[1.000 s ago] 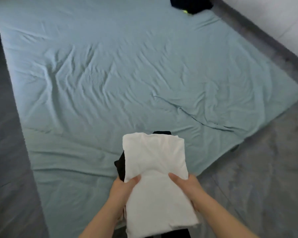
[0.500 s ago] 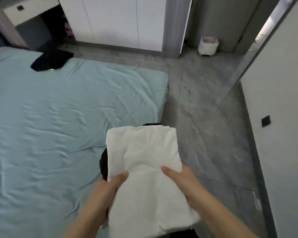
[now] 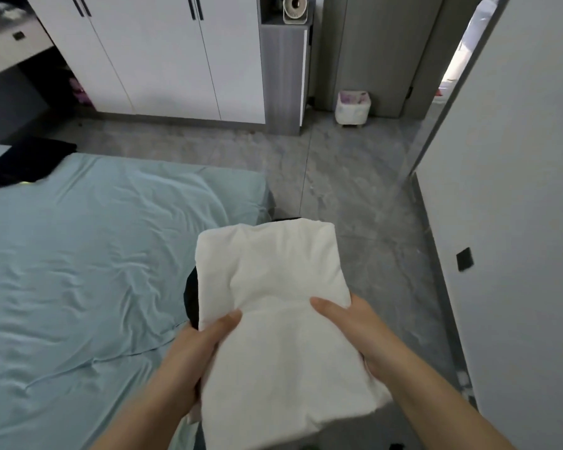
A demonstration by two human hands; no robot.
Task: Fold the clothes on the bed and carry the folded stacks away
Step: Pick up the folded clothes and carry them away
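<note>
Stack (image 3: 273, 271): white folded garment on top, dark folded piece (image 3: 190, 297) beneath, poking out at the left edge and far end; carried in the air just off the right edge of the bed (image 3: 78, 254), over the floor (image 3: 355, 196) beside the bed.
Left hand (image 3: 195, 355): grips the stack's left side, thumb pressed flat on the white top, fingers tucked beneath and out of sight.
Right hand (image 3: 361, 332): grips the right side the same way, thumb on top, fingers hidden under the cloth.
Weight: probably light, only a couple of thin garments; no strain expected in either wrist.
Stiffness: soft and limp, with no shape of its own; likely to droop wherever nothing supports it from below.
Slip: cloth on cloth, so the layers probably slide; the offset dark piece looks the likeliest to creep out.
Where to hold: best from underneath with spread fingers at mid-length on both sides, thumbs clamping the top. Matches the present grip.
Risk: tilting or a one-handed carry could let the folds fall open.
Remaining: dark garment (image 3: 26, 164) bunched at the bed's far left corner, well apart from the stack, seemingly not yet folded.
Route: doorway (image 3: 462, 69) beyond the bed's far right corner, with a small bin (image 3: 353, 108) near it.
</note>
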